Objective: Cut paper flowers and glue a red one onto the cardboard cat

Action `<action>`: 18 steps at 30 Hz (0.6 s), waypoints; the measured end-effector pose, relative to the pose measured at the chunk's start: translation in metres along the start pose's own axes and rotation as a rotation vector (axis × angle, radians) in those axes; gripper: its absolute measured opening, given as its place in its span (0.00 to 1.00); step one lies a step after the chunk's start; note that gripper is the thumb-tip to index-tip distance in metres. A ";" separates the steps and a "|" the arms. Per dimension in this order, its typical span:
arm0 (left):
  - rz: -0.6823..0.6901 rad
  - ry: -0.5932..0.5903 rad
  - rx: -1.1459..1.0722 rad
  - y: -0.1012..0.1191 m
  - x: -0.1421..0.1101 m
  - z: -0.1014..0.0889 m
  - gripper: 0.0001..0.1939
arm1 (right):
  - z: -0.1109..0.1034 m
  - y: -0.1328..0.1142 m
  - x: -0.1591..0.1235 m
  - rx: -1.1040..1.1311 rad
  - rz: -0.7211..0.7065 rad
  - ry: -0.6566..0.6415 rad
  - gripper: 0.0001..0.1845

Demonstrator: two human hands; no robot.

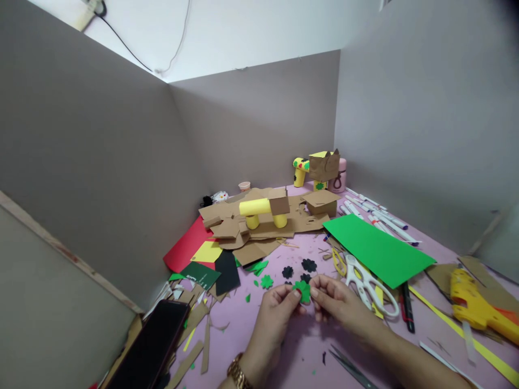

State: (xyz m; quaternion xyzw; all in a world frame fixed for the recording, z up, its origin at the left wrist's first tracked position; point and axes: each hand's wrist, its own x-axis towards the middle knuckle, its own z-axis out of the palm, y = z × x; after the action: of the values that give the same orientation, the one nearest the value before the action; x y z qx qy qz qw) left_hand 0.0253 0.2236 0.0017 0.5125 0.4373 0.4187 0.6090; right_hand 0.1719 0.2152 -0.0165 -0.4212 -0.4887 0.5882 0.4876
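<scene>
A green paper flower [304, 290] is held up over the purple tabletop between my two hands. My left hand [278, 308] pinches its left edge with thumb and fingertips. At the opposite edge, my right hand [336, 300] is closed, its thumb and forefinger on the petals. Just beyond lie several black paper flowers [309, 265]. Another green paper flower [266, 281] rests left of them among small green scraps. Near my right forearm are white-handled scissors [360, 278], and a second pair of scissors [352, 368] shows only its blades at the bottom.
A yellow paper-tube figure with a cardboard head [259, 207] stands on cardboard pieces. Green paper [377, 248], markers [389, 220] and a yellow glue gun [472, 302] lie right. A phone [152, 343] and cardboard strips lie left. Grey partitions [259, 119] enclose the table.
</scene>
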 end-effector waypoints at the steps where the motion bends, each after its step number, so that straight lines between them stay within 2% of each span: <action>1: 0.000 0.010 0.009 0.000 0.000 0.000 0.12 | 0.001 0.000 0.000 0.004 0.003 -0.002 0.23; 7: 0.054 0.077 0.172 -0.002 0.000 0.000 0.10 | 0.004 -0.008 -0.007 -0.069 -0.112 0.027 0.19; 14: 0.170 0.022 0.234 -0.002 -0.001 -0.002 0.13 | -0.004 -0.010 -0.005 -0.227 -0.114 0.034 0.17; 16: 0.214 0.076 0.219 0.002 0.002 -0.009 0.14 | -0.010 -0.008 -0.001 -0.281 -0.111 0.103 0.17; 18: 0.268 0.196 0.202 0.008 0.006 -0.020 0.13 | -0.018 -0.005 0.002 -0.343 -0.107 0.169 0.15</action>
State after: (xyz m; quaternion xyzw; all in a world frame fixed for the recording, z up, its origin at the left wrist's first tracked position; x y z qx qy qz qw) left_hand 0.0072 0.2355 0.0075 0.5816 0.4622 0.4977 0.4477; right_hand 0.1898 0.2204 -0.0145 -0.5193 -0.5608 0.4323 0.4785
